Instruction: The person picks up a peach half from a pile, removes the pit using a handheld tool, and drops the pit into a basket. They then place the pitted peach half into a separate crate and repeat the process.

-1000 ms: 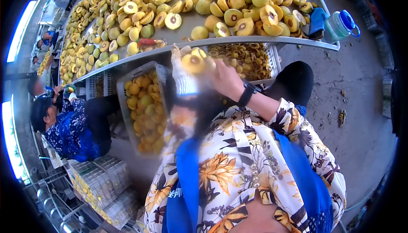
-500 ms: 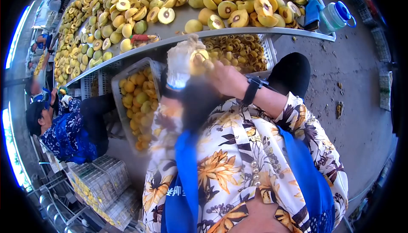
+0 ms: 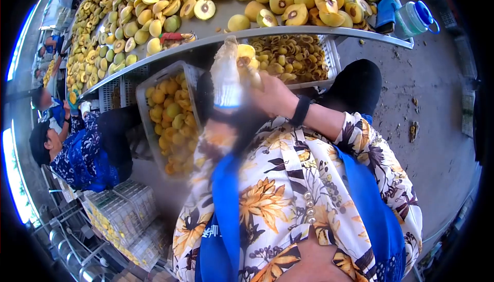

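My left hand (image 3: 226,71), in a whitish work glove, is closed on a yellow peach half (image 3: 246,53) just below the table edge. A brownish hollow or pit area shows on the fruit's cut side. Against the peach, my bare right hand (image 3: 277,96) is closed, with a dark band on its wrist. What its fingers grip is blurred and partly hidden. Beneath both hands stands a white crate holding many peach scraps (image 3: 293,58). To the left is a pale crate (image 3: 145,122) of whole-looking yellow peaches (image 3: 172,115).
Many halved peaches (image 3: 139,20) cover the metal-edged table (image 3: 216,27). A red-handled tool (image 3: 176,37) lies near its edge. At the right corner are a blue cloth (image 3: 386,13) and a blue-lidded bottle (image 3: 410,21). A co-worker (image 3: 87,148) sits at left beside stacked crates (image 3: 123,215).
The gloved left hand has turned, and the peach half in it shows more of its cut side. My right wrist has rotated slightly. The view has shifted a little.
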Action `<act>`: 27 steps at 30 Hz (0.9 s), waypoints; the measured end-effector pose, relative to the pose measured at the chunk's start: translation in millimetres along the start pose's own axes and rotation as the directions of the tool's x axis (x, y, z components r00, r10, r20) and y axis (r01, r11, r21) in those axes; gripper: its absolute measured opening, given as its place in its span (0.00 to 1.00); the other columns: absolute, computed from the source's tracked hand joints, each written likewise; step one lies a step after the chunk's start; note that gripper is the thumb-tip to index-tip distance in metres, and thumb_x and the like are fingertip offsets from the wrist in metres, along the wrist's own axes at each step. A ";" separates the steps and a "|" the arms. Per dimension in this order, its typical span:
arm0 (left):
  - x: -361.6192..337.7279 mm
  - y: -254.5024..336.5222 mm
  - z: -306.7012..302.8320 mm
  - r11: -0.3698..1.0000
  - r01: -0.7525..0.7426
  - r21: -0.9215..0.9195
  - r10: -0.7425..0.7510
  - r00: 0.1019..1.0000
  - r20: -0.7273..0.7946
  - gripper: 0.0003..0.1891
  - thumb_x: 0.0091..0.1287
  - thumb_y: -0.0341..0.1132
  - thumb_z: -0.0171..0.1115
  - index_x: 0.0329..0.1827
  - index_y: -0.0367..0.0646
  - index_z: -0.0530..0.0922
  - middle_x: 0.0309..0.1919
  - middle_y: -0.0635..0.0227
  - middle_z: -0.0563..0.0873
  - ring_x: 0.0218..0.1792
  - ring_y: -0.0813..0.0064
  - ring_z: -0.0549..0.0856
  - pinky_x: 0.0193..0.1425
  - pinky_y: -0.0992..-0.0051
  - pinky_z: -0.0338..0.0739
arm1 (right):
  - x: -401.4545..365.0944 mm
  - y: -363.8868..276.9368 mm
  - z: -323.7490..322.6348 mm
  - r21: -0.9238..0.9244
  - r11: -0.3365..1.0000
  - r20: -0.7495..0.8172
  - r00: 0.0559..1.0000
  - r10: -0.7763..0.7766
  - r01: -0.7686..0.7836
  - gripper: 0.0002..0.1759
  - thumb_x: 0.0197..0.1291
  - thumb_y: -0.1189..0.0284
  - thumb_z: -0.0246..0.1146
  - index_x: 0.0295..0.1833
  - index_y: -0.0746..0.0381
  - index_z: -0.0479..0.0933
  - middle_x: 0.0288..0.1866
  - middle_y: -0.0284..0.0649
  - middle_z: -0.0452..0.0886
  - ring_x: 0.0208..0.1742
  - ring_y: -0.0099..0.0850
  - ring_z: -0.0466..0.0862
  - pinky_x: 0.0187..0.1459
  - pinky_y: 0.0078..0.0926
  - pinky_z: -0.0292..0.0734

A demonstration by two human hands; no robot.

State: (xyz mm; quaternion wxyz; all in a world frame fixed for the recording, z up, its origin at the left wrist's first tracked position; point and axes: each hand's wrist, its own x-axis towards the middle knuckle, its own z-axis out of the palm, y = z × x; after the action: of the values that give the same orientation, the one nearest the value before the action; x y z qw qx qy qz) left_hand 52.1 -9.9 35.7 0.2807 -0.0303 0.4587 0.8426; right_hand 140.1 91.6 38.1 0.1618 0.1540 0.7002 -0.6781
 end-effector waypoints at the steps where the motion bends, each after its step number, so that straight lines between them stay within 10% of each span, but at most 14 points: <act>1: 22.3 -30.4 -24.6 0.961 -0.231 0.153 0.250 0.961 -0.115 0.15 0.67 0.43 0.57 0.50 0.45 0.74 0.40 0.68 0.79 0.37 0.75 0.80 0.41 0.74 0.78 | 1.6 6.4 4.0 0.050 0.999 0.003 1.000 -0.007 0.006 0.13 0.59 0.71 0.54 0.46 0.66 0.65 0.17 0.39 0.71 0.11 0.27 0.72 0.13 0.26 0.67; 3: 22.6 -49.5 -3.5 0.952 -0.270 0.143 0.303 0.894 -0.329 0.15 0.68 0.43 0.56 0.51 0.43 0.74 0.40 0.68 0.79 0.37 0.74 0.80 0.41 0.74 0.77 | 2.6 8.5 5.1 0.106 0.993 0.027 0.998 0.049 -0.052 0.12 0.59 0.73 0.52 0.48 0.65 0.63 0.17 0.37 0.70 0.10 0.26 0.70 0.11 0.25 0.65; 5: 17.2 -23.7 -5.7 0.993 0.066 -0.094 -0.083 0.978 -0.192 0.16 0.68 0.44 0.55 0.52 0.42 0.73 0.41 0.67 0.79 0.37 0.73 0.80 0.40 0.74 0.77 | 1.9 2.9 3.8 0.128 0.976 0.069 0.983 0.168 -0.175 0.13 0.59 0.74 0.51 0.49 0.64 0.62 0.18 0.35 0.69 0.10 0.25 0.69 0.11 0.23 0.64; 7: 28.5 -39.7 -17.4 0.882 -0.300 0.364 0.340 0.939 -0.050 0.15 0.68 0.43 0.55 0.52 0.44 0.74 0.41 0.67 0.79 0.37 0.73 0.80 0.40 0.74 0.77 | -0.4 -2.2 1.4 0.241 0.940 0.093 0.970 0.224 -0.241 0.10 0.59 0.73 0.51 0.46 0.63 0.64 0.17 0.34 0.67 0.10 0.23 0.67 0.11 0.21 0.63; 9: 23.2 -46.4 -15.9 0.826 -0.389 0.409 0.419 0.908 0.018 0.15 0.68 0.42 0.55 0.52 0.45 0.75 0.39 0.67 0.80 0.37 0.74 0.80 0.39 0.75 0.77 | -2.7 -1.6 0.5 0.329 0.900 0.151 0.956 0.250 -0.287 0.09 0.59 0.74 0.52 0.45 0.61 0.65 0.19 0.33 0.67 0.11 0.21 0.66 0.11 0.19 0.63; 12: 13.4 -18.7 8.5 0.983 0.180 -0.041 -0.183 0.979 -0.092 0.15 0.68 0.41 0.55 0.51 0.42 0.75 0.37 0.68 0.81 0.35 0.75 0.81 0.38 0.75 0.78 | -1.2 8.1 -5.6 0.436 0.834 0.301 0.928 0.219 -0.339 0.10 0.58 0.76 0.53 0.46 0.58 0.66 0.23 0.31 0.68 0.15 0.19 0.65 0.13 0.17 0.60; 16: 18.5 -2.4 -4.6 0.941 0.294 -0.170 -0.312 0.946 -0.093 0.17 0.65 0.48 0.56 0.43 0.43 0.75 0.29 0.64 0.81 0.30 0.71 0.81 0.31 0.76 0.76 | 2.3 10.1 -10.3 0.590 0.739 0.478 0.878 0.007 -0.327 0.08 0.58 0.75 0.56 0.43 0.58 0.68 0.21 0.31 0.67 0.14 0.18 0.63 0.12 0.16 0.55; 20: 18.9 35.8 -99.8 0.935 0.237 -0.264 -0.250 0.968 -0.018 0.19 0.64 0.56 0.51 0.33 0.49 0.75 0.24 0.67 0.80 0.24 0.67 0.81 0.19 0.75 0.73 | 9.7 21.4 -16.1 0.602 0.746 0.433 0.902 -0.007 -0.283 0.08 0.59 0.73 0.57 0.43 0.60 0.68 0.19 0.30 0.66 0.12 0.18 0.62 0.10 0.17 0.53; 22: -16.6 57.0 -136.1 0.997 0.062 0.044 -0.039 0.917 -0.396 0.21 0.63 0.59 0.53 0.33 0.49 0.75 0.22 0.66 0.80 0.21 0.69 0.80 0.15 0.74 0.70 | 25.6 43.9 -28.5 0.501 0.779 0.390 0.902 0.186 -0.377 0.06 0.61 0.73 0.56 0.42 0.57 0.66 0.17 0.30 0.64 0.09 0.17 0.59 0.09 0.16 0.54; 24: -39.4 55.5 -203.2 0.731 0.247 0.636 0.336 0.681 -0.651 0.29 0.61 0.63 0.51 0.42 0.45 0.81 0.31 0.60 0.84 0.31 0.62 0.84 0.32 0.67 0.78 | 40.2 67.4 -34.5 0.231 0.866 0.206 0.892 0.402 -0.444 0.06 0.59 0.72 0.56 0.39 0.58 0.66 0.17 0.31 0.66 0.09 0.17 0.61 0.09 0.17 0.57; 25: -47.8 65.5 -222.6 0.307 0.612 0.728 0.324 0.652 -0.685 0.35 0.58 0.67 0.50 0.47 0.41 0.81 0.42 0.55 0.84 0.42 0.57 0.83 0.49 0.65 0.75 | 38.7 73.2 -34.7 0.192 0.886 0.158 0.905 0.396 -0.422 0.06 0.58 0.72 0.56 0.39 0.59 0.66 0.17 0.31 0.67 0.09 0.18 0.62 0.09 0.18 0.58; 26: -59.6 67.8 -239.5 -0.134 0.673 0.727 0.317 0.724 -0.612 0.38 0.55 0.68 0.51 0.48 0.38 0.79 0.48 0.52 0.82 0.51 0.55 0.80 0.58 0.63 0.70 | 35.4 78.1 -33.7 0.151 0.904 0.110 0.915 0.388 -0.401 0.06 0.57 0.72 0.56 0.38 0.60 0.66 0.17 0.32 0.67 0.09 0.19 0.63 0.09 0.19 0.59; 27: -61.0 67.3 -235.3 -0.183 0.639 0.747 0.453 0.729 -0.513 0.36 0.56 0.66 0.51 0.48 0.39 0.80 0.48 0.53 0.81 0.51 0.55 0.79 0.57 0.64 0.70 | 36.4 81.0 -33.1 0.108 0.920 0.060 0.926 0.372 -0.377 0.06 0.57 0.71 0.56 0.37 0.61 0.66 0.17 0.32 0.68 0.09 0.20 0.64 0.09 0.20 0.60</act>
State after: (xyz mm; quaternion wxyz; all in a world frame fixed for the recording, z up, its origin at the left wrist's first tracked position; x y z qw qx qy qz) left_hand 21.0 -251.3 -30.5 0.0821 -0.1430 0.9845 0.0603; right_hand 142.0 127.2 -49.7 0.2926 0.2812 0.6133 -0.6776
